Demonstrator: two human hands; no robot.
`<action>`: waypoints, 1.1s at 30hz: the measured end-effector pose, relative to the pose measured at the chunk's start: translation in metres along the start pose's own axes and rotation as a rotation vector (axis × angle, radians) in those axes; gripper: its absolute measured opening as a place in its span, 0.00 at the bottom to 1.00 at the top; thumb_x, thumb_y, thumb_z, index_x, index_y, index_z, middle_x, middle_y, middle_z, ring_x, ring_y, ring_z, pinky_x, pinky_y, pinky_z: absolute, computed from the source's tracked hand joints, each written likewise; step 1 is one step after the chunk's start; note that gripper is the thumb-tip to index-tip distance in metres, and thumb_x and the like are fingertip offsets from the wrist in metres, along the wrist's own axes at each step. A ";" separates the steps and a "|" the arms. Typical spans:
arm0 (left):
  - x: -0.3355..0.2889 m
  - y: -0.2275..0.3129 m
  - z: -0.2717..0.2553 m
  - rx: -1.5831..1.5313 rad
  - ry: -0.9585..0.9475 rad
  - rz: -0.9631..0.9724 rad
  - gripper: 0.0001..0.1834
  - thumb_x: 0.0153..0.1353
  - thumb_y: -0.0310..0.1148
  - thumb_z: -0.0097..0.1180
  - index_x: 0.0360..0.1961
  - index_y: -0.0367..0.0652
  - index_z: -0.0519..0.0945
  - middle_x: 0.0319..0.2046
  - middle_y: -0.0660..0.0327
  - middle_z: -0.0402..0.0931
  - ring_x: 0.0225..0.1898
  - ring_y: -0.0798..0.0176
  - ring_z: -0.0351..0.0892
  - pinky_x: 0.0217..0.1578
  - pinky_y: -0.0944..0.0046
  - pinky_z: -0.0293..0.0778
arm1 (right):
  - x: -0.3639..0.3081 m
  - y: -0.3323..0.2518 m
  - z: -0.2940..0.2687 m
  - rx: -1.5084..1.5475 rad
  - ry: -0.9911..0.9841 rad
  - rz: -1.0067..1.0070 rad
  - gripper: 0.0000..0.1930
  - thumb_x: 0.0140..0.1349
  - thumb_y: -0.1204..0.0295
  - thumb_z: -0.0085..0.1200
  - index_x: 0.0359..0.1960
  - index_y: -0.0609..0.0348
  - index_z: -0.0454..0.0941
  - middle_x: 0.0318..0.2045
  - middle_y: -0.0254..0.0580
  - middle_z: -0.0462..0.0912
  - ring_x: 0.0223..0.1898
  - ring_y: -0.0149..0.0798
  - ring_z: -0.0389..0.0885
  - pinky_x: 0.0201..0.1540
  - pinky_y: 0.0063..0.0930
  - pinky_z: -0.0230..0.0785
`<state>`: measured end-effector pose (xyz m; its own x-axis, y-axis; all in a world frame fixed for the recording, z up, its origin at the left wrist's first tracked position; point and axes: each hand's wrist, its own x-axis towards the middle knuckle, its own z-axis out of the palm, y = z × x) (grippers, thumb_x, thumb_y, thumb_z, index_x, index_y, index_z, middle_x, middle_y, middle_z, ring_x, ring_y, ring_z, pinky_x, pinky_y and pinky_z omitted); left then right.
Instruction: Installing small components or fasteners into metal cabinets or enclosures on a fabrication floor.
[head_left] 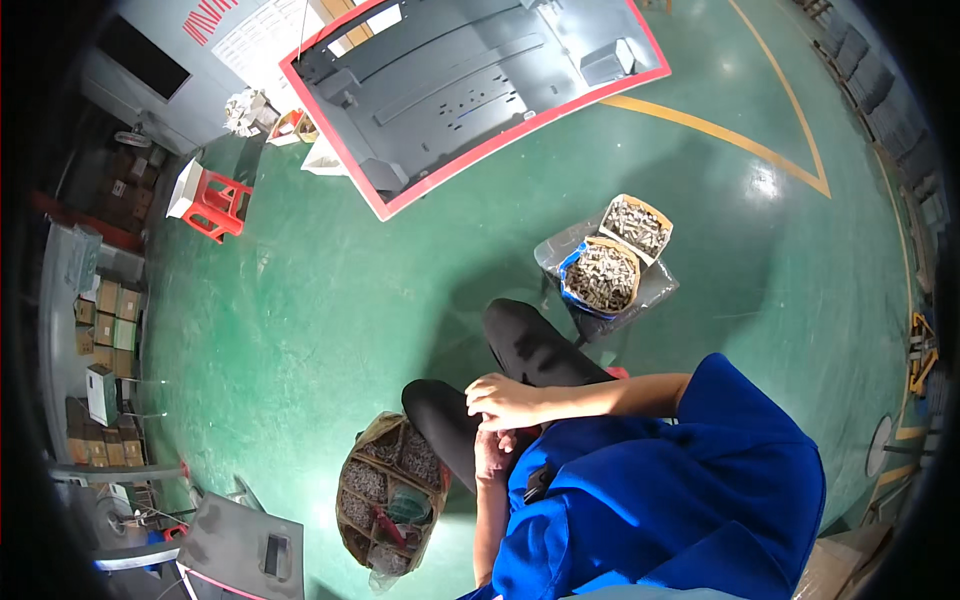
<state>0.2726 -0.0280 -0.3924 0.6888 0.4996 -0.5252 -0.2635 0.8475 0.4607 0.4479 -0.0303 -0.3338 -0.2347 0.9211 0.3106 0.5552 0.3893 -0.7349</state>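
Both of my hands meet in front of my lap, close to my knees. My right hand lies above the left, its fingers bent and pressed together. Under it, my left hand is curled, partly covered by the right. Whatever they hold is too small or hidden to make out. Beside my left knee stands a divided brown bin of small metal fasteners, with a green round container and a red-handled tool in it. Beyond my right knee are two open boxes of small metal cylindrical parts.
Those two boxes rest on a low dark stool. Ahead is a large grey metal housing with a red rim. A red stool stands far left, a dark grey panel lower left. Yellow lines mark the green floor.
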 end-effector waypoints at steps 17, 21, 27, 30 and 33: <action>0.008 -0.002 0.016 0.061 0.004 -0.012 0.10 0.64 0.36 0.45 0.29 0.44 0.73 0.17 0.69 0.66 0.15 0.77 0.60 0.12 0.75 0.55 | 0.052 0.000 -0.220 -0.864 0.543 -0.076 0.23 0.59 0.73 0.52 0.58 0.60 0.68 0.63 0.43 0.64 0.65 0.49 0.59 0.65 0.45 0.50; 0.012 -0.013 0.004 0.015 -0.032 0.029 0.09 0.63 0.37 0.47 0.30 0.44 0.74 0.19 0.69 0.68 0.15 0.76 0.62 0.12 0.75 0.57 | 0.061 -0.008 -0.200 -0.915 0.473 -0.141 0.25 0.58 0.73 0.52 0.59 0.59 0.66 0.64 0.43 0.62 0.66 0.48 0.57 0.66 0.45 0.49; 0.011 -0.014 0.001 0.038 -0.118 0.066 0.14 0.66 0.41 0.42 0.30 0.45 0.75 0.19 0.71 0.68 0.16 0.76 0.61 0.13 0.73 0.57 | 0.067 -0.021 -0.174 -0.906 0.416 -0.103 0.28 0.53 0.77 0.54 0.59 0.59 0.65 0.65 0.43 0.59 0.67 0.47 0.55 0.67 0.45 0.47; 0.005 -0.008 0.006 0.120 -0.139 0.137 0.09 0.62 0.36 0.46 0.32 0.43 0.75 0.20 0.70 0.68 0.16 0.75 0.61 0.14 0.73 0.57 | 0.069 -0.023 -0.174 -0.888 0.383 -0.075 0.29 0.51 0.77 0.56 0.59 0.60 0.66 0.66 0.45 0.58 0.68 0.49 0.52 0.67 0.45 0.45; -0.004 -0.002 0.001 0.075 -0.209 0.107 0.09 0.64 0.34 0.47 0.35 0.41 0.76 0.20 0.69 0.65 0.16 0.77 0.56 0.14 0.74 0.51 | 0.087 -0.066 -0.149 -0.782 0.344 0.031 0.26 0.49 0.75 0.57 0.54 0.58 0.71 0.61 0.48 0.65 0.65 0.51 0.57 0.65 0.44 0.49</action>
<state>0.2711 -0.0318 -0.3899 0.7865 0.5312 -0.3149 -0.2969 0.7724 0.5615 0.5096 0.0244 -0.1687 -0.0251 0.8312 0.5554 0.9780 0.1355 -0.1585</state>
